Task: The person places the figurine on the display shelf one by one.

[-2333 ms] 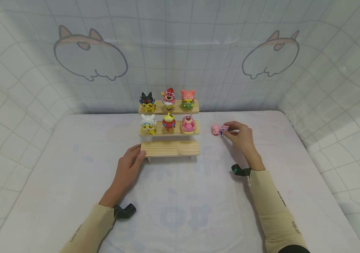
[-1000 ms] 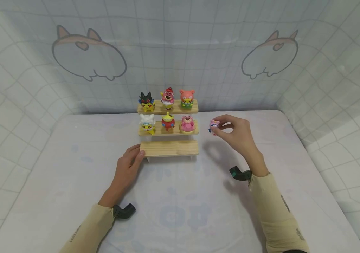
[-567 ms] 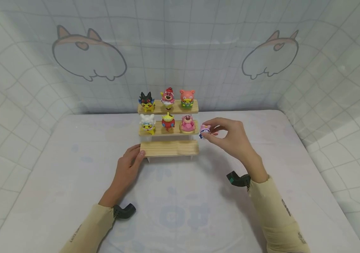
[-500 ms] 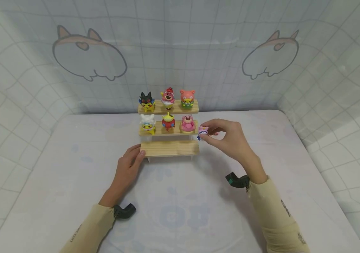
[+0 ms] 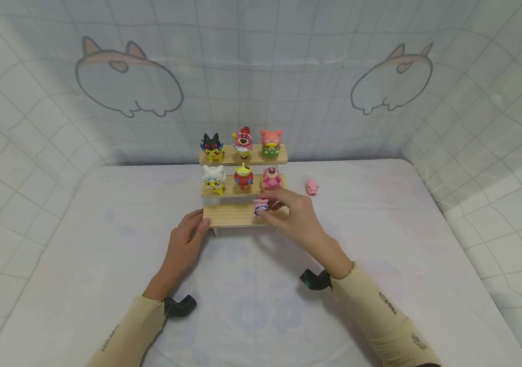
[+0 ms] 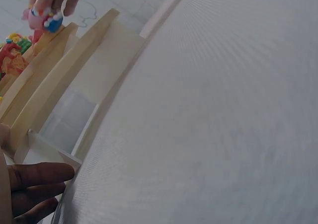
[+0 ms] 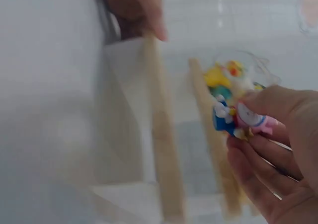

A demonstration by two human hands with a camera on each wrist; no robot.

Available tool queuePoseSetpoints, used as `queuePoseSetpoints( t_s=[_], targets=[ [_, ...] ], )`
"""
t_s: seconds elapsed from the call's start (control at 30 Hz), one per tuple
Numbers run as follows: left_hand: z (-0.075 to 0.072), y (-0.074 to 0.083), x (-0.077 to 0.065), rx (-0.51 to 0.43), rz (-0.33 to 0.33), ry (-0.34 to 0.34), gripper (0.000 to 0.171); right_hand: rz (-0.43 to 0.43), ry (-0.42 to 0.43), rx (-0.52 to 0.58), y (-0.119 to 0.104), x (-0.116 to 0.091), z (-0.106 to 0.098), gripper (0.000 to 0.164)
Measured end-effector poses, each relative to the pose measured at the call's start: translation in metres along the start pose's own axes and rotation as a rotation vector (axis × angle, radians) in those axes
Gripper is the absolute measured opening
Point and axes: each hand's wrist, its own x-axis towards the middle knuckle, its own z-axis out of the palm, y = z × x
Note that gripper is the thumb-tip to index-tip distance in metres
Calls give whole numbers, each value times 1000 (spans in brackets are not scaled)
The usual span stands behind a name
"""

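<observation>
My right hand (image 5: 295,216) pinches a small pink, white and blue figurine (image 5: 260,206) between thumb and fingers. In the head view it appears over the right half of the lowest step of a three-tier wooden display stand (image 5: 226,216); the right wrist view shows the figurine (image 7: 243,117) held up beside the steps. My left hand (image 5: 186,239) grips the left end of that lowest step, thumb at its front corner. Seen from the left wrist, several of its fingers (image 6: 42,174) lie beside the stand's white support (image 6: 42,152). Whether the figurine touches the wood, I cannot tell.
Figurines line the upper steps, including a black-eared yellow one (image 5: 212,148) on top and a red-clad one (image 5: 243,177) on the middle step. A pink pig figurine (image 5: 312,186) stands on the white-covered table (image 5: 252,326), right of the stand. A tiled-pattern cloth (image 5: 261,76) hangs behind.
My right hand lifted the pink-and-blue figurine from beside the pig figurine and carried it left, over the lowest step. The pig figurine stayed behind. My left hand stayed on the stand.
</observation>
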Motion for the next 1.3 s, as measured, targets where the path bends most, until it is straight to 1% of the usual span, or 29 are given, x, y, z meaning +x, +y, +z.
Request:
queuePoseSetpoints(
  t_s=[0.1,0.27,0.5,0.7,0.83,0.97,1.07,1.13,1.3],
  targets=[
    [0,0,0,1,1,-2,39,-4,-1,-26,0,-2,10,35],
    [0,-1,0,-7,9,2,38,-15,-2,-76,4,-5,19,36],
    [0,0,0,2,2,-2,39,29,-57,-112,10,-10,29,34],
    [0,-1,0,2,-14,-7,41,70,-90,-146,12,-11,31,39],
    [1,-1,0,-2,-13,-8,41,96,-98,-141,12,-11,31,40],
    [2,0,1,-4,-17,-8,41,122,-58,-118,12,-11,33,38],
    [3,1,1,1,-24,-13,42,150,-22,-91,11,-11,39,37],
    [2,0,1,6,-27,-14,42,165,-14,-72,11,-9,43,36],
    [2,-2,0,14,-19,-1,41,157,-33,-52,9,-2,55,37]
  ],
)
